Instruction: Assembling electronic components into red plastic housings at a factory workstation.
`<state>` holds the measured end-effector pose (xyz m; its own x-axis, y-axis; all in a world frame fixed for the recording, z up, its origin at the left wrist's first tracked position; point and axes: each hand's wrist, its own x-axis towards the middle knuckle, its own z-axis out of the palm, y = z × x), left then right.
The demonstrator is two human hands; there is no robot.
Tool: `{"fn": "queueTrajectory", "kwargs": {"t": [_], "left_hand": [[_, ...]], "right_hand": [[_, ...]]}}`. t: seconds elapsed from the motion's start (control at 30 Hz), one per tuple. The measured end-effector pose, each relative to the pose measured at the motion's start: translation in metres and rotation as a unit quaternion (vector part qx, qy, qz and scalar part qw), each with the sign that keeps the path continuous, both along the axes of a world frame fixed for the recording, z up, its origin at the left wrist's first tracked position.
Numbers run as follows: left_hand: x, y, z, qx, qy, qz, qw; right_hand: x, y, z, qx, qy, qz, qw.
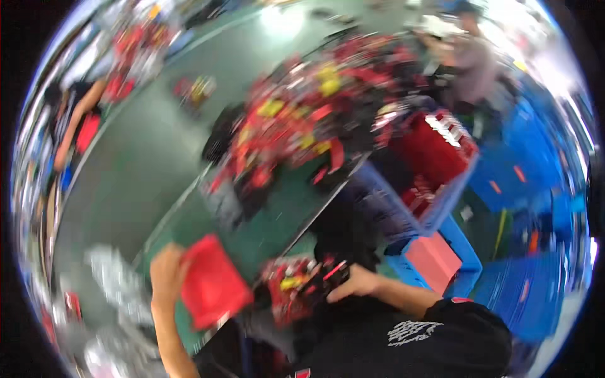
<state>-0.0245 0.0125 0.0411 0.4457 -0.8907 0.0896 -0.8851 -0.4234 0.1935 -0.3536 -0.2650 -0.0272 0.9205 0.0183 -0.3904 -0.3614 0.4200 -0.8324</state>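
My left hand [167,272] is closed at the edge of a flat, bright red sheet-like piece [214,280], which hangs tilted beside it. On the right, my right hand [354,281] grips a black item with a red stripe [329,276], close to my body; its kind is too blurred to make out. Just left of that item is a red bundle with yellow and white patches [290,286]. Motion smears the whole picture, and the fingertips of both hands are hard to see.
A large heap of red, black and yellow goods [309,107] covers part of the green table [120,183]. A purple-blue crate [403,201] stands right, above a blue bin [472,261]. Clear plastic [113,274] lies left. Another person [469,66] is far right; a co-worker's arm [79,120] shows left.
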Motion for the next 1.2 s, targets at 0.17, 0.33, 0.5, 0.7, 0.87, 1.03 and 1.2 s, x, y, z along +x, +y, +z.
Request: {"fn": "queueTrajectory", "kwargs": {"t": [0.17,0.33,0.5,0.7,0.87,1.03,1.2], "left_hand": [[-0.013,-0.001,0.020,-0.053,0.073,0.005,0.996],[0.011,0.050,0.026,-0.101,-0.052,0.279,0.954],[0.017,0.119,0.004,-0.025,-0.304,0.379,0.874],[-0.086,-0.007,0.025,-0.134,-0.121,0.107,0.978],[-0.120,-0.017,-0.006,-0.146,0.023,0.082,0.986],[-0.129,0.020,-0.018,-0.192,-0.043,0.201,0.960],[-0.130,-0.002,-0.017,-0.147,-0.021,0.323,0.935]], "right_hand": [[0.008,-0.004,0.009,0.009,-0.079,-0.014,0.997],[-0.003,-0.013,0.013,0.039,-0.102,-0.060,0.992],[-0.019,-0.029,0.008,0.161,-0.091,-0.140,0.973],[-0.021,-0.076,0.032,0.180,-0.185,-0.362,0.896],[-0.022,-0.148,0.082,0.134,-0.274,-0.535,0.787],[-0.037,-0.230,0.125,0.085,-0.381,-0.596,0.702],[-0.070,-0.220,0.132,-0.005,-0.360,-0.565,0.742]]}}
